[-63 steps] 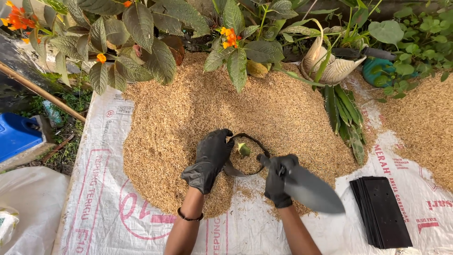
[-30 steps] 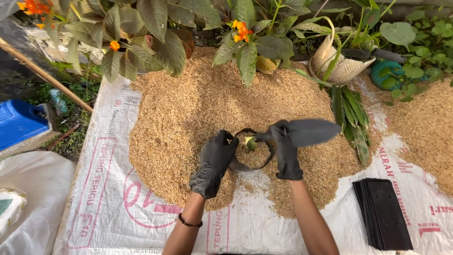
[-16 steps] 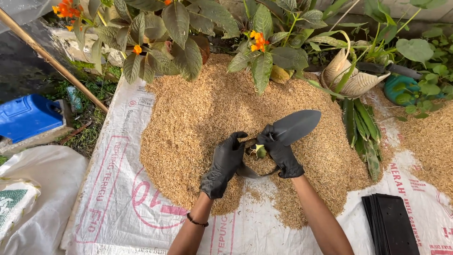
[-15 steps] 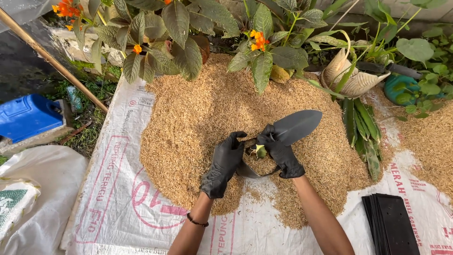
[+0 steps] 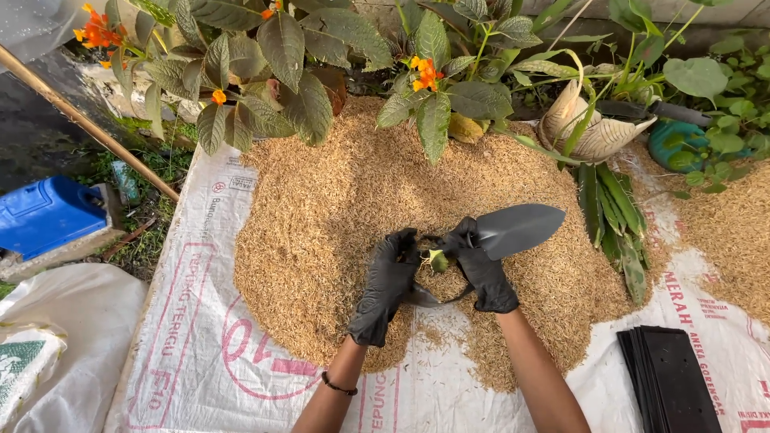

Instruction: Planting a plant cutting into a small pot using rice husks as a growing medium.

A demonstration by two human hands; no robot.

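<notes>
Closest in, a white woven sack sheet (image 5: pixel 200 353) with pink and red printing is spread flat on the ground, and at its right edge lies a neat stack of flat black plastic bags (image 5: pixel 670 377). To the left sit a plain white sack (image 5: pixel 72 321) and a small bag with a green patch (image 5: pixel 20 365). Just beyond, both black-gloved hands meet over a small black planting bag (image 5: pixel 429 295) sunk into the mound of golden rice husks (image 5: pixel 337 208). The left hand (image 5: pixel 389 281) is curled over the bag's near-left rim, holding it. The right hand (image 5: pixel 481 269) is closed around the handle of a dark grey trowel (image 5: pixel 517 228), its blade pointing away to the right, while its fingertips pinch at a small green cutting (image 5: pixel 438 259) standing in the bag. Right of the mound lie long green leaf cuttings (image 5: pixel 609 212). Left, off the sheet, a blue plastic container (image 5: pixel 44 215) rests beside a slanting bamboo pole (image 5: pixel 88 124). Farthest back, leafy plants with orange flowers (image 5: pixel 423 72) overhang the husks.
</notes>
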